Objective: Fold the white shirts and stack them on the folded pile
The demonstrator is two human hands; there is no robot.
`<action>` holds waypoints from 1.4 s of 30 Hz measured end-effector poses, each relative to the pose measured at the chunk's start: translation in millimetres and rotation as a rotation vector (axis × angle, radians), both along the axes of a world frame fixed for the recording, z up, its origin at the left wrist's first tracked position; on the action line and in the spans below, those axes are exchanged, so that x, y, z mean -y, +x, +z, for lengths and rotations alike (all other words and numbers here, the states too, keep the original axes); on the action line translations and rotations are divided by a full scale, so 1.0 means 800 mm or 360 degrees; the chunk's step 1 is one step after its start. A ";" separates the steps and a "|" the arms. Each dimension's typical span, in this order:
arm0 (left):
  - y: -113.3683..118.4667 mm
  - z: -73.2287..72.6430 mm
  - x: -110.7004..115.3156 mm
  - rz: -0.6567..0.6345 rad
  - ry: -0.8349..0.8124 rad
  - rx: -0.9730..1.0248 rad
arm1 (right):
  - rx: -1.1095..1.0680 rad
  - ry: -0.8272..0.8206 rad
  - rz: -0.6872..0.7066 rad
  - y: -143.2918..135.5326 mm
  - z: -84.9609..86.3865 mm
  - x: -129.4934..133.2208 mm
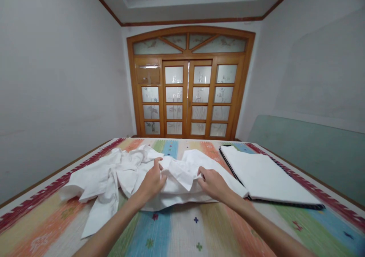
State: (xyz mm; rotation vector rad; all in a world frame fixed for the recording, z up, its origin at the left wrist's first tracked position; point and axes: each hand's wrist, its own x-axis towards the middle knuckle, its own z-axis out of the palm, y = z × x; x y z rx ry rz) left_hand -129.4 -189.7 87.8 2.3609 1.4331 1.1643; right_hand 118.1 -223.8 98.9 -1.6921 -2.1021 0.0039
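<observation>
Left hand (154,179) and right hand (213,181) are both pinched on a white cloth (176,188), bunched between them and sprawled past the left one. If it's tugged unevenly, creases could get pulled in, and the folded cloth (268,175) beyond the right one nudged tbh.

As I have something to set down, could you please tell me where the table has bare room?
Bare striped tablecloth shows between the forearms, in front of the white cloth, and right of the right forearm, in front of the folded pile. The middle is crowded: left hand and right hand grip the cloth, which reaches the pile.
</observation>
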 end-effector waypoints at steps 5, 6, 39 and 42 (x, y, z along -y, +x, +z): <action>0.023 -0.003 0.015 -0.0315 0.0648 -0.0338 | -0.0532 -0.0140 0.0302 0.008 -0.006 -0.012; 0.029 0.000 0.019 -0.0447 0.0651 -0.0399 | -0.0606 -0.0152 0.0358 0.008 -0.007 -0.014; 0.068 -0.086 0.004 -0.0458 -0.0487 0.0490 | -0.0969 0.0076 0.0330 -0.021 -0.106 -0.002; 0.067 -0.085 0.005 -0.0496 -0.0602 0.0560 | -0.0800 0.0228 0.0308 -0.025 -0.109 0.002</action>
